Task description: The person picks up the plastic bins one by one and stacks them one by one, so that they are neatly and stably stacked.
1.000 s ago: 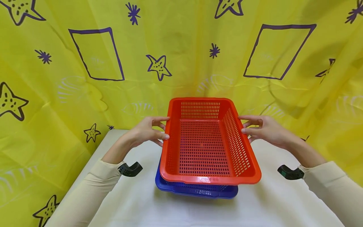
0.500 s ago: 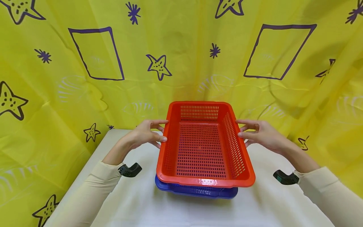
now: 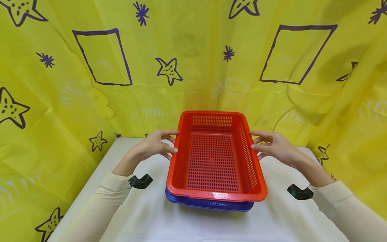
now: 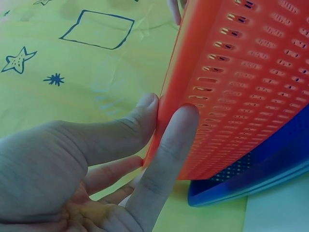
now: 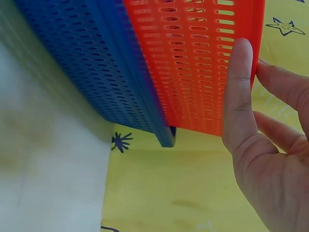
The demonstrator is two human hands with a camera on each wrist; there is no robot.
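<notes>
A red perforated plastic basket is held by its two long sides, its hollow facing up. My left hand pinches the left rim, thumb on the outer edge and a finger against the slotted wall, as the left wrist view shows. At the opposite rim my right hand pinches likewise, with one finger flat along the wall in the right wrist view. Beneath it stands a blue perforated basket, mostly hidden in the head view. In the right wrist view the red basket's lower part sits inside the blue basket.
The baskets are over a white table. A yellow curtain with starfish drawings hangs close behind and along both sides. A dark wrist device is on the left sleeve, another on the right.
Both hands have lowered the red basket and brought it slightly left, nearer the blue one. Less of the blue basket's front shows now.
</notes>
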